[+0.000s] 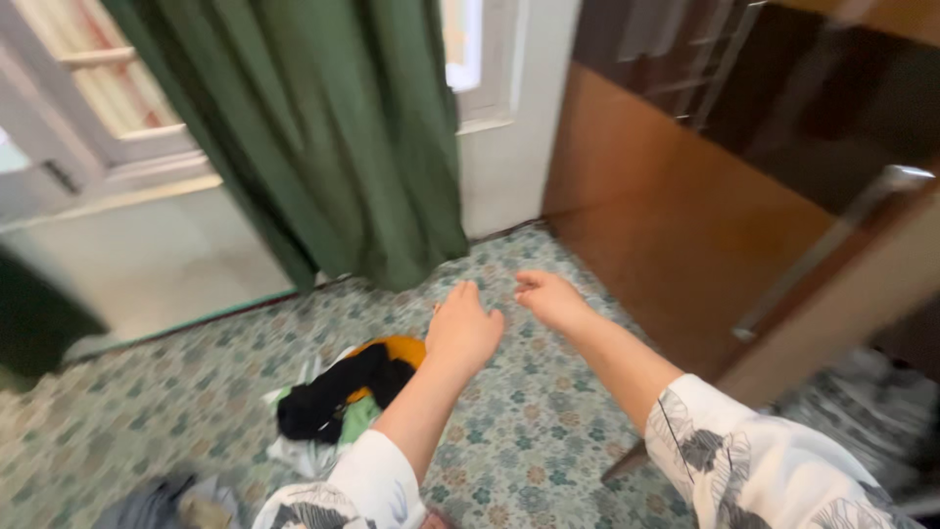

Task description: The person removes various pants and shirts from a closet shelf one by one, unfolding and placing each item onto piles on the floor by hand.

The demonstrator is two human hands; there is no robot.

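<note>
floor: patterned covering [548, 431], small green and brown flowers on a pale ground, and it runs right across the bottom of the view.
curtain: dark green curtain [323, 127] hangs down at upper centre, its hem resting on the floor by the wall.
window side: pale window frame [108, 137] at upper left, with a light wall panel under it.
wardrobe: glossy brown wardrobe [676, 216] on the right, its door standing open with a long metal handle [832, 245] running up it.
inside the wardrobe: grey patterned cloth [871, 402] shows low on the right past the door edge; too blurred to tell more.
clothes pile: a small heap of clothes [343, 392] lies on the floor, a black piece over orange, green and white ones.
left hand: left hand [465, 328] stretches out above the floor just beside the heap, fingers loosely spread, nothing in it.
right hand: right hand [548, 299] is out in front near the wardrobe base, fingers curled in a little, nothing held.
sleeves: both arms wear white sleeves with a grey leaf print [744, 460].
bottom left: a greyish bundle [166, 504] at the edge, too blurred to name.
</note>
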